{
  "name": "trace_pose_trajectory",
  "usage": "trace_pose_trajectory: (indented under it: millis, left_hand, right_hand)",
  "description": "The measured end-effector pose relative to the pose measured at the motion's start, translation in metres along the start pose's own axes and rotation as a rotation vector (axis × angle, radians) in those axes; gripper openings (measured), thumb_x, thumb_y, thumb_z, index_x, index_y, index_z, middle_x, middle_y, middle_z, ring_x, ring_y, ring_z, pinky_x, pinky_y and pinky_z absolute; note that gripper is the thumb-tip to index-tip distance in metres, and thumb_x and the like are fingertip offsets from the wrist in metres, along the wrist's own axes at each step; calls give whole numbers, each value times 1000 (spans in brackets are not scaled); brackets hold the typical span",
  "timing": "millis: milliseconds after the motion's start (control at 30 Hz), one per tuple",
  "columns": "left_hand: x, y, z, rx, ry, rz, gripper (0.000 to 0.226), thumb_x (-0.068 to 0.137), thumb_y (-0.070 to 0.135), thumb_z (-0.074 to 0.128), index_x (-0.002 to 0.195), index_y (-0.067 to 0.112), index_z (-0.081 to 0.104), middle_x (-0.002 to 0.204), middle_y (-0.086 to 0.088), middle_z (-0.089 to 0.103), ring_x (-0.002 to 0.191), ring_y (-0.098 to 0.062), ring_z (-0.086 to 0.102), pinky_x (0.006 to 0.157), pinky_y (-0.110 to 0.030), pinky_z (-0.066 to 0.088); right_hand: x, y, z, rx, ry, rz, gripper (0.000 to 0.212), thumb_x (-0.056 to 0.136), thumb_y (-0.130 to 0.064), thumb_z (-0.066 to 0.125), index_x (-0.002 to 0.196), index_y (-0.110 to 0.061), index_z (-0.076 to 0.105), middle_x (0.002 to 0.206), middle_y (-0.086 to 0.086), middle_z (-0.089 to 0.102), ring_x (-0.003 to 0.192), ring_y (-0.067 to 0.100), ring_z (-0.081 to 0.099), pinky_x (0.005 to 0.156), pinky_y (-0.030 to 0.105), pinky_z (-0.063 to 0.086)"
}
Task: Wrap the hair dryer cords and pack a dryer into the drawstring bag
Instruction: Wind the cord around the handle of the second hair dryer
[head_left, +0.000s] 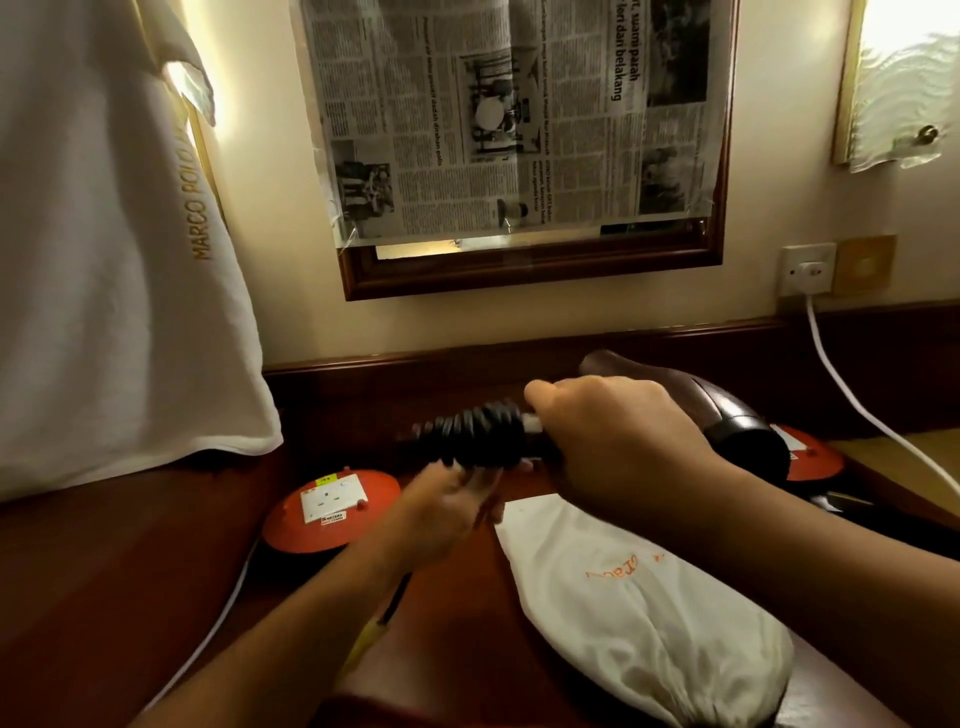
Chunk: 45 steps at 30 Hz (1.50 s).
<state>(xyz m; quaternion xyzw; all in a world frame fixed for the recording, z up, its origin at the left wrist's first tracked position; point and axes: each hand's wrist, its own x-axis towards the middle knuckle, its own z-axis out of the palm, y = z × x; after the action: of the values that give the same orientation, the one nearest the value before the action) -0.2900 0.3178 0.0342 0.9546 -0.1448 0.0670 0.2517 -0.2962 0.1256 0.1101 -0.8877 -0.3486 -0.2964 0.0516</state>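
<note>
Well, your right hand (618, 441) is clenched round the glossy dark hair dryer (727, 415), held above the white cloth drawstring bag (649, 613). Your left hand (447, 506), fingers loosely curled, feeds black cord (480, 434) into ribbed coils on the handle. Wrapping looks nearly done; this dryer isn't yet bagged, though the bag already bulges.

Warm, dim indoor light comes from glowing lamps at the upper left (200, 88) and upper right (904, 78), both blown out. The dark desk (130, 571) lies in shadow. The left hand (447, 512) is motion-blurred, and straight lines bow at the edges.
</note>
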Motion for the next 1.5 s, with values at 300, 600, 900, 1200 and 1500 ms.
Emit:
trace_pose_trajectory:
  millis: [300,600,900,1200,1500]
  left_hand:
    - [-12,25,9,239,108,106,40,104,37,49,141,29,39,117,-4,68,97,-21,67,81,-36,57]
    - [11,32,-55,75,309,309,7,86,24,78,85,18,75,75,7,71,69,-8,69,62,-30,61]
    - [19,2,-51,-686,-40,202,13,89,13,68,92,12,80,87,-10,76,86,-23,71,80,-35,57]
    - [9,7,17,-862,145,-44,18,95,16,59,110,10,65,99,-13,75,92,-21,74,82,-43,61]
    - [-21,49,40,-710,71,-117,35,106,38,43,106,16,70,72,-7,66,70,-20,69,71,-35,54]
  right_hand:
    - [21,14,18,-143,-73,186,28,91,-21,64,118,-16,55,99,2,65,84,22,63,65,32,43]
    - [1,15,46,-290,-202,-42,14,96,-12,54,110,-18,55,92,0,64,77,22,62,60,32,42]
    - [-15,1,19,-195,-88,-179,15,88,-13,55,100,-21,55,85,-1,64,70,21,58,58,33,41]
    - [-1,-6,-1,50,-79,62,27,90,-26,65,111,-19,50,94,-1,63,80,21,64,69,38,58]
    - [14,14,10,-19,-161,143,32,91,-17,64,120,-14,51,96,2,58,83,23,58,65,33,42]
